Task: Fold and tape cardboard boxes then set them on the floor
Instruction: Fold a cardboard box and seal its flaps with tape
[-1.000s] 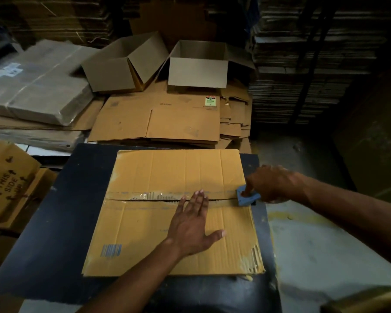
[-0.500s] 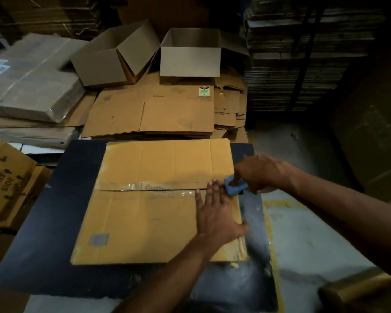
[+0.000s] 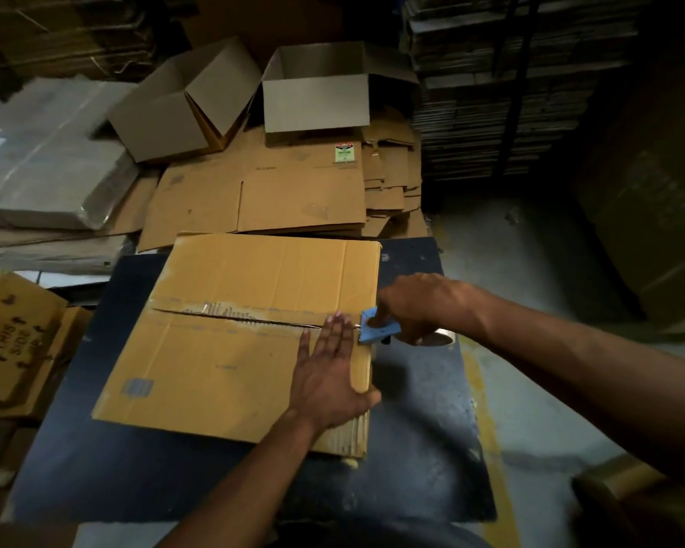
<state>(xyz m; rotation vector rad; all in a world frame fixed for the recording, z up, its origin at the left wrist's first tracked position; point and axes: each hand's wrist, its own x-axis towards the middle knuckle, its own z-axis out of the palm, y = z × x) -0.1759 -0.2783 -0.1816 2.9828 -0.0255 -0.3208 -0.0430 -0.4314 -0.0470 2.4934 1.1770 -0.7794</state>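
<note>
A yellow-brown cardboard box (image 3: 234,350) lies on a dark table (image 3: 420,429) with its two flaps meeting in a centre seam that carries clear tape. My left hand (image 3: 329,373) presses flat on the near flap by the box's right edge, fingers straight, thumb hooked over the side. My right hand (image 3: 416,306) grips a blue tape dispenser (image 3: 378,326) at the right end of the seam, with part of the tape roll showing under the hand.
Two open folded boxes (image 3: 317,96) stand behind on piles of flat cardboard (image 3: 262,199). A wrapped bundle (image 3: 44,160) lies at the left, printed cartons (image 3: 12,338) at the near left. Stacked sheets fill the shelves at the right, above bare floor (image 3: 530,270).
My left hand slid right along the near flap to the box's right edge. The right hand with the dispenser stayed at the seam's right end. The camera shifted.
</note>
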